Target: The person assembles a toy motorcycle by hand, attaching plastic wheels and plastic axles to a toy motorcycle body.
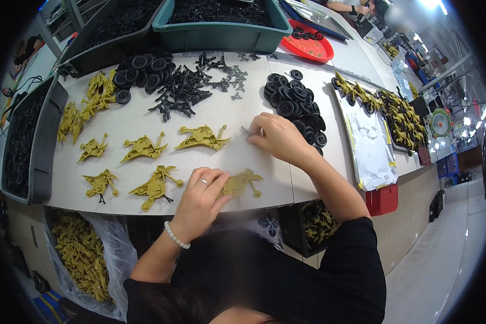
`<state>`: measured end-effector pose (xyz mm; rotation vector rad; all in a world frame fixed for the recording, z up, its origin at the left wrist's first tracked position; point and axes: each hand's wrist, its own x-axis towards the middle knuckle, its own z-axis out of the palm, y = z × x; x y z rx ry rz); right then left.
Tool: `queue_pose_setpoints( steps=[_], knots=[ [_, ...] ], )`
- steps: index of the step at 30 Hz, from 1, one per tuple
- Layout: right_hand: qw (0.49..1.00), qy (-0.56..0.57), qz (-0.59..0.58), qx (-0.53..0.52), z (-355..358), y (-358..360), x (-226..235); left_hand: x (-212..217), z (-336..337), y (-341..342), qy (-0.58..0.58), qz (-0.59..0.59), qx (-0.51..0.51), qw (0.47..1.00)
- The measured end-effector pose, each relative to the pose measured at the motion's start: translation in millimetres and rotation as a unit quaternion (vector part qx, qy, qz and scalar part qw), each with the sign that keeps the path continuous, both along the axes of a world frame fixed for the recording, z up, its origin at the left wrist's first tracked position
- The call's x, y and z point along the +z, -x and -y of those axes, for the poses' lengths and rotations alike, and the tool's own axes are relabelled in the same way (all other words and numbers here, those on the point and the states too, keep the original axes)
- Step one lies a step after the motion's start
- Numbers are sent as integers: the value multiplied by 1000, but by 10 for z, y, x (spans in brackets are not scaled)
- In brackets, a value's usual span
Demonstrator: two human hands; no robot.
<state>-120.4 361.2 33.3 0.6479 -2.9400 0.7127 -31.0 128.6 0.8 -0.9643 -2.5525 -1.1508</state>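
My left hand (202, 197), wearing a ring and a bead bracelet, closes thumb and fingers on one end of a yellow plastic motorcycle body (242, 182) at the table's near edge. Farther off, my right hand (278, 135) pinches a small dark plastic part (245, 130), blurred and partly hidden by the fingers. Left of my left hand lie two more yellow bodies, a larger one (155, 186) and a smaller one (100, 183), each with a black fork piece attached. Behind them runs a row of three others, the nearest to my right hand being a yellow body (202, 137).
Black fork pieces (181, 89) and wheels (289, 97) lie heaped beyond my hands. A teal bin (221, 35), a black bin (54, 108) and a red tray (321, 51) surround them. Assembled yellow motorcycles (402, 119) sit at right. A bag of yellow parts (81, 254) stands below the table.
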Motion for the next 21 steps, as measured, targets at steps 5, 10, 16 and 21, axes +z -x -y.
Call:
queue_pose_setpoints(
  steps=[5, 10, 16, 21],
  knots=[
    [960, 192, 203, -16, -73, -12, 50, 6, -1, 14, -4, 6, -14, 1000],
    [924, 223, 309, 40, -130, -64, 93, -15, 0, 62, -17, 8, -20, 1000],
    [925, 157, 336, 85, -73, -94, 136, -55, -2, 61, -43, 10, -14, 999],
    [919, 131, 354, 115, -48, -62, 92, -38, 1, 49, -36, -1, -24, 999]
  ],
)
